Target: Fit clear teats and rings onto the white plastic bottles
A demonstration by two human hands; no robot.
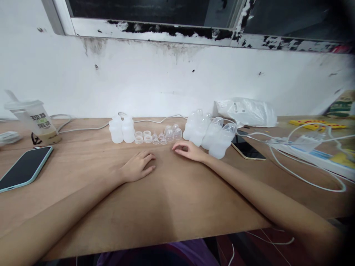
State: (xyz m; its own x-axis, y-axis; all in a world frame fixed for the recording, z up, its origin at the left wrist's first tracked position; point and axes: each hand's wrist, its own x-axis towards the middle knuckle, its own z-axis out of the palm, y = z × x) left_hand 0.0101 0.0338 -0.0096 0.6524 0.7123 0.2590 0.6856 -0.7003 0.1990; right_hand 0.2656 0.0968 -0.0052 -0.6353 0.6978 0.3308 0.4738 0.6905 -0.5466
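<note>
My left hand point(138, 166) rests on the wooden table, its fingers loosely apart and nothing in it. Close to the parts row, my right hand point(189, 151) lies on its side with slightly curled fingers and holds nothing. Beyond my left hand stand white baby bottle bodies point(128, 130) without caps. Beside them are several white collar rings point(139, 139), clear nipples point(155, 140) and clear dome caps point(169, 135). Just past my right hand, several capped baby bottles point(213, 133) stand grouped, some appearing tilted.
A phone point(26, 167) and a drink cup point(41, 123) lie left. At right are another phone point(247, 147), a clear plastic bag point(245, 112), a power strip point(318, 153) with looping white cables, and a yellow object point(316, 124). A wall point(155, 81) borders the table's back.
</note>
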